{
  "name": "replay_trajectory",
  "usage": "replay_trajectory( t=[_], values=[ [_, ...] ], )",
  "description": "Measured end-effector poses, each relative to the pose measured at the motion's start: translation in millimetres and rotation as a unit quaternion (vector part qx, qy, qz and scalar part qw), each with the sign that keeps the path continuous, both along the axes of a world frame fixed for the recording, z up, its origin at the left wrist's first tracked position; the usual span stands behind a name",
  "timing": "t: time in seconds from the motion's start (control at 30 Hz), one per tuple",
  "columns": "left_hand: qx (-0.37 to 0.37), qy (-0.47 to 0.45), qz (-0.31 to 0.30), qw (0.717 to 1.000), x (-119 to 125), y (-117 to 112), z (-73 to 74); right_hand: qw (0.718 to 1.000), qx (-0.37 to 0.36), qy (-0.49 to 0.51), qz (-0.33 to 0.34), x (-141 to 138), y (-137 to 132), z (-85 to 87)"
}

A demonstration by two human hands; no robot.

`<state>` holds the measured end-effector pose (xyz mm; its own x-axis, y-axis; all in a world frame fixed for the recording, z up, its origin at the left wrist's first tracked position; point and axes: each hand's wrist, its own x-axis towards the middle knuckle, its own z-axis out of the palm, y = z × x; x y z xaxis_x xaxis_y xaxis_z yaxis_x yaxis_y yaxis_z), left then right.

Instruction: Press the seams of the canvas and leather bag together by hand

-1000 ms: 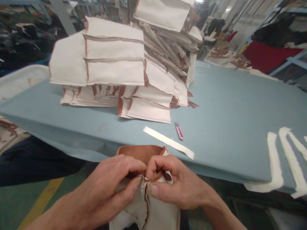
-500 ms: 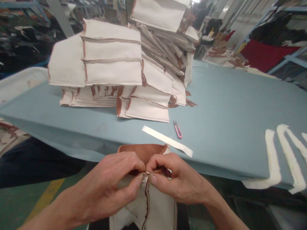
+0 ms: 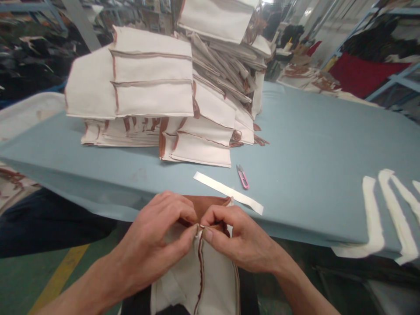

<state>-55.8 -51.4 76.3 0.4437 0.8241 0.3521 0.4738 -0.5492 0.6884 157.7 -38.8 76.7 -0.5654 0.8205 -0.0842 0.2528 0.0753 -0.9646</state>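
A cream fabric bag (image 3: 218,280) with brown trim and a brown lining hangs at the table's near edge, its seam running down the middle. My left hand (image 3: 160,236) pinches the bag's upper edge just left of that seam, thumb against fingers. On the other side of the seam, my right hand (image 3: 234,238) grips the same edge between thumb and forefinger. The fingertips of both hands almost meet. Past the hands, a white strip (image 3: 228,192) lies on the table, with pink-handled thread snips (image 3: 243,177) beside it.
Stacks of cream sewn pieces with brown edging (image 3: 151,96) stand on the blue-covered table (image 3: 315,166) at the back left. Long off-white strips (image 3: 374,218) lie at the right, partly over the front edge. A blue-framed rack (image 3: 398,83) stands beyond.
Both hands have risen slightly, bringing the pinched edge of the bag up with them. My left hand now covers more of the brown lining. The table's contents are unmoved.
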Motion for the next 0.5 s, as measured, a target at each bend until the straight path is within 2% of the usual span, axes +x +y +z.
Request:
replay_trajectory(
  t=[0.07,0.1,0.2,0.27,0.43,0.5],
  values=[
    [0.055,0.006,0.002,0.998,0,-1,-0.6,1.0,0.002,0.0,-0.001,0,0,0.2],
    [0.059,0.011,-0.002,0.998,-2,-1,-0.3,1.0,0.0,-0.001,0.003,0,0,0.4],
    [0.018,0.025,-0.056,0.998,-8,2,2.1,1.0,-0.022,0.003,0.021,0,0,0.3],
    [0.02,0.044,-0.101,0.994,-11,7,5.0,0.999,-0.031,0.009,0.029,1,1,-0.5],
    [0.112,0.124,-0.155,0.974,-13,16,15.9,0.999,-0.041,0.005,0.032,1,2,-2.0],
    [0.107,0.13,-0.14,0.976,-14,18,18.0,0.999,-0.045,-0.001,0.03,0,2,-1.4]
  ],
)
